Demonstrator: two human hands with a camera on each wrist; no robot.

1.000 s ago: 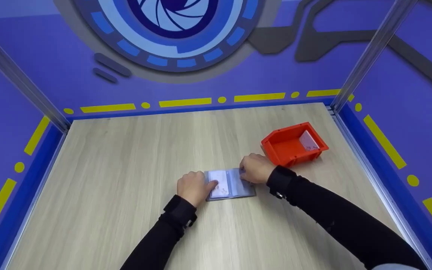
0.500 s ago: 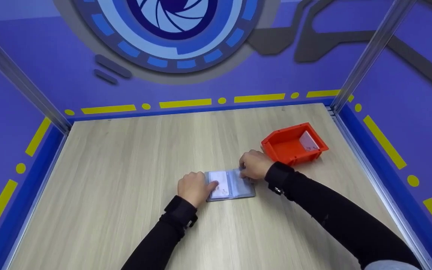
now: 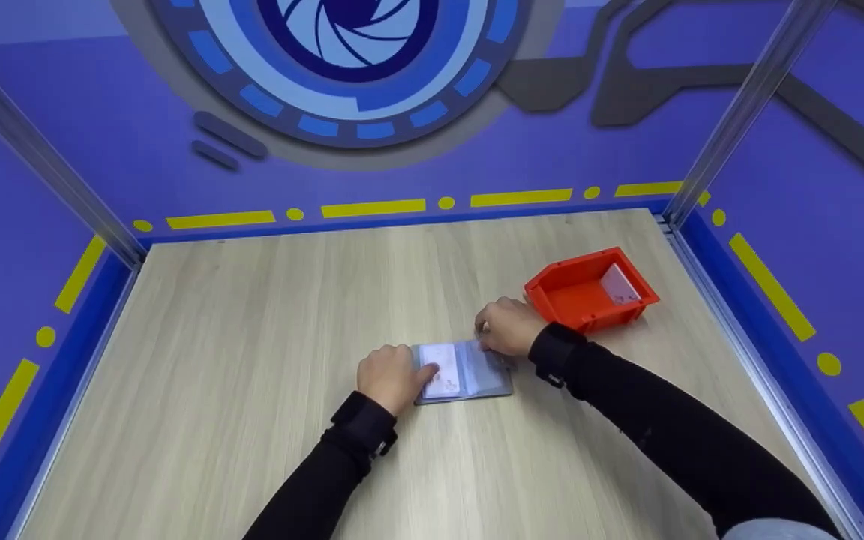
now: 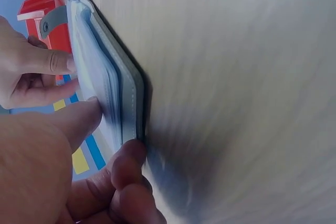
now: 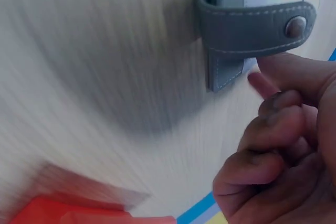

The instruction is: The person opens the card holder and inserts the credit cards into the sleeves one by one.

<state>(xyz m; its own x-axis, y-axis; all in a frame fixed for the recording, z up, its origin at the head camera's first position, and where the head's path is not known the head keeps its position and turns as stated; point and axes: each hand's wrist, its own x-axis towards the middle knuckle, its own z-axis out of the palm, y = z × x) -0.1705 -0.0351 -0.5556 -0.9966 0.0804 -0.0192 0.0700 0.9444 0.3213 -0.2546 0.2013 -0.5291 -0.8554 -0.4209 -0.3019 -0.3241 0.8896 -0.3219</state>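
While the bin (image 3: 574, 294) near the tabletop's (image 3: 289, 300) far right corner holds a card (image 3: 619, 285), the open wallet (image 3: 490, 375), well in from the right edge, holds another card (image 3: 441, 361). The left hand (image 3: 388, 377) pinches it in its fingers; whether the right hand (image 3: 511, 326) does cannot be told. Only wrist views show its strap (image 5: 247, 29).

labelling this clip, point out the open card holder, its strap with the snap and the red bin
open card holder (image 3: 465, 370): head view, on the fold between its pages
strap (image 5: 251, 31): right wrist view, mid-band
red bin (image 3: 579, 295): head view, on its bare inside floor
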